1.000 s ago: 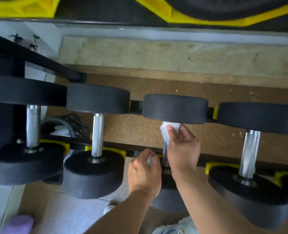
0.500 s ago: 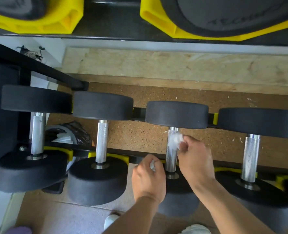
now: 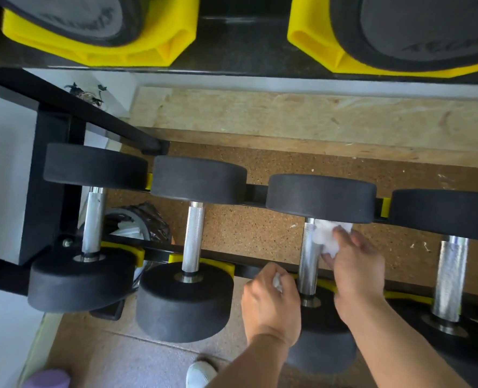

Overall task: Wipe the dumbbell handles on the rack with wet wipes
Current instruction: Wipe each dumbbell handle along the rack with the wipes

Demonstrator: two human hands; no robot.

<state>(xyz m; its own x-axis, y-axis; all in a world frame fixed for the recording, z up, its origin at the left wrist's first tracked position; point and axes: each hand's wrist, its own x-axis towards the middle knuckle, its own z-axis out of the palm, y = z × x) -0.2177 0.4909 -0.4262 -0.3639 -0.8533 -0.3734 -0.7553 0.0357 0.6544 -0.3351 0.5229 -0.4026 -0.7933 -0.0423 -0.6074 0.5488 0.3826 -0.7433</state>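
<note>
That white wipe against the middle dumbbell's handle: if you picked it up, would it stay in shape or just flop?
Probably flop: the wipe sits bunched and creased under the right hand, moulded against the handle. It looks thin and light, since fingertips alone hold it. Being wet, it may cling rather than slide.

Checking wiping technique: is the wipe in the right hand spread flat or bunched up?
Bunched up: the wet wipe shows as a crumpled wad pressed by the right hand against the dumbbell handle.

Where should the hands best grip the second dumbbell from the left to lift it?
Grip the second dumbbell by its bare knurled handle, coming from above: the bar lies level between two wide black heads, and nothing covers it.
</note>
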